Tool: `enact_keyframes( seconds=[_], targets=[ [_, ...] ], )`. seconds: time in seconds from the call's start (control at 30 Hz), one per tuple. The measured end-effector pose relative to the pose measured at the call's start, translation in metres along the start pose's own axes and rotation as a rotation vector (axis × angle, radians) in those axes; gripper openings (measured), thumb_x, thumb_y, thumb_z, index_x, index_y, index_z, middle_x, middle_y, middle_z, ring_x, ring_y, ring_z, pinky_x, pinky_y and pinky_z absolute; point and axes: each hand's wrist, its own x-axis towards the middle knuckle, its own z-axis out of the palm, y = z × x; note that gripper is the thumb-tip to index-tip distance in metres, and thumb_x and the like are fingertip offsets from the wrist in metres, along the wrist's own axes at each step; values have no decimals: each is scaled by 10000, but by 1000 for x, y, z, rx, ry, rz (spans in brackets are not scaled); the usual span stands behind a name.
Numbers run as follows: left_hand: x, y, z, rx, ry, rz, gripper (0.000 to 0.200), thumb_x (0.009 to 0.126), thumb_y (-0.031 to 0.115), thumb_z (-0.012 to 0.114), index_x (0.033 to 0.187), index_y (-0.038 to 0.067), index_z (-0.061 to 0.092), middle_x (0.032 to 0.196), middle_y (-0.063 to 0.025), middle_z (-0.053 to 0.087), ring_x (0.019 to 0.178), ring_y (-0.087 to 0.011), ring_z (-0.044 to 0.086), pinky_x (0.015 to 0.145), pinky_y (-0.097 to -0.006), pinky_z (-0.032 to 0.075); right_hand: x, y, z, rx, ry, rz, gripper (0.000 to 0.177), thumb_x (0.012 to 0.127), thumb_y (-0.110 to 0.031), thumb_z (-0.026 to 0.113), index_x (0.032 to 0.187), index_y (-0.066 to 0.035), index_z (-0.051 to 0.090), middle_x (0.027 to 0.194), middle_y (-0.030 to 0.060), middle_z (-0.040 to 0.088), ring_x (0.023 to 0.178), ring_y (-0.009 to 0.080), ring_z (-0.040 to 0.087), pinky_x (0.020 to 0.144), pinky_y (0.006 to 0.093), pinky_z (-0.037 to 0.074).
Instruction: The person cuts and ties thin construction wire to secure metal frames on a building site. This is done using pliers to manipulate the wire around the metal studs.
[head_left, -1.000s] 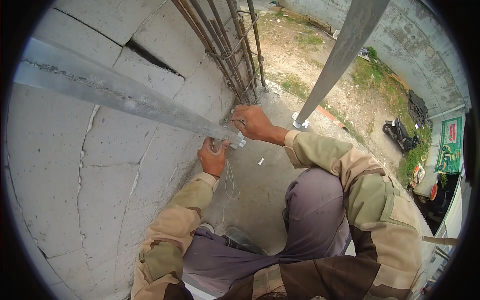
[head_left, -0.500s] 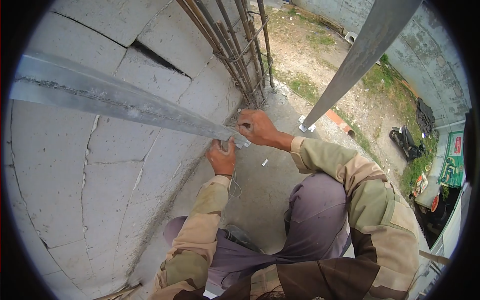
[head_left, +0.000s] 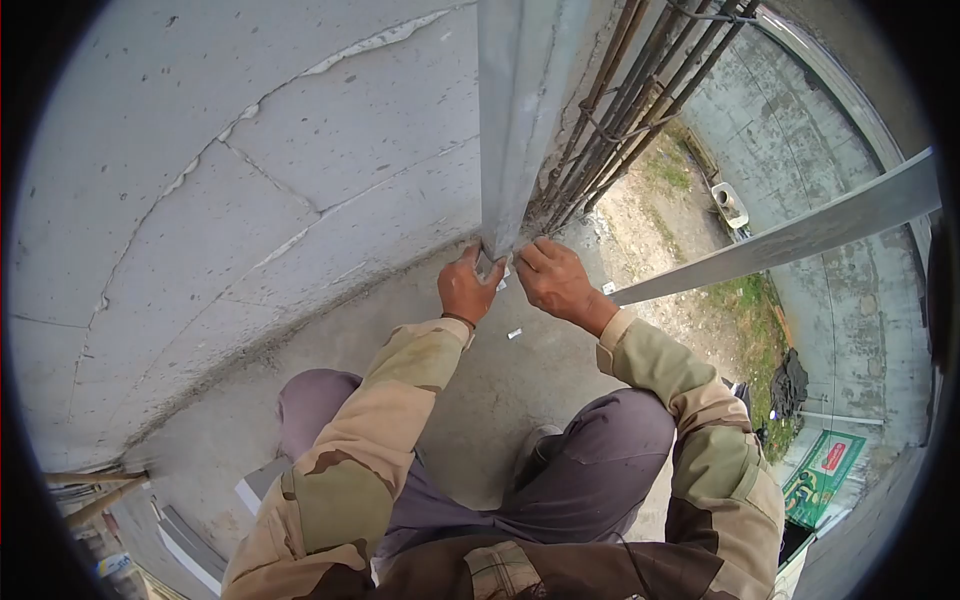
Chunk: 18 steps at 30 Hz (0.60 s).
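Observation:
A grey metal post (head_left: pixel 510 120) stands close to the block wall, its lower end between my two hands. My left hand (head_left: pixel 468 288) is closed at the foot of this post, thumb and fingers gripping its lower left edge. On the other side, my right hand (head_left: pixel 562 288) has its fingers curled in a pinch beside the post's foot. Whatever lies between those fingertips is hidden. A small white piece (head_left: pixel 515 333) lies on the concrete floor (head_left: pixel 480 390) below my hands.
Pale block wall (head_left: pixel 330 170) fills the left side. Rusty rebar (head_left: pixel 640 100) rises behind the post. A second metal post (head_left: pixel 790 240) slants to the right, near the floor's edge. Beyond is lower ground with grass (head_left: pixel 745 320) and a green banner (head_left: pixel 825 475). Metal pieces (head_left: pixel 185 545) lie lower left.
My view has turned, so the near post now looks upright. My hands have moved slightly apart but stay at its foot. The thin string by my left wrist no longer shows.

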Motion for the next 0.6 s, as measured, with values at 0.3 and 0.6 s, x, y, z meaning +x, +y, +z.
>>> enact_keyframes(
  seconds=[0.3, 0.6],
  targets=[
    [-7, 0, -1, -166, 29, -185, 502, 794, 304, 815, 1243, 109, 701, 918, -216, 738, 865, -397, 717, 770, -467, 565, 46, -26, -20, -150, -201, -275, 138, 776, -87, 636, 881, 1, 649, 876, 97, 575, 799, 240, 615, 666, 368, 535],
    [-3, -25, 24, -604, 207, -124, 347, 786, 175, 765, 1128, 116, 743, 1019, -177, 746, 980, -387, 702, 842, -434, 562, 107, -60, -12, -472, -637, -453, 135, 772, -114, 659, 840, -1, 690, 869, 119, 639, 840, 234, 638, 704, 344, 529]
  ],
)
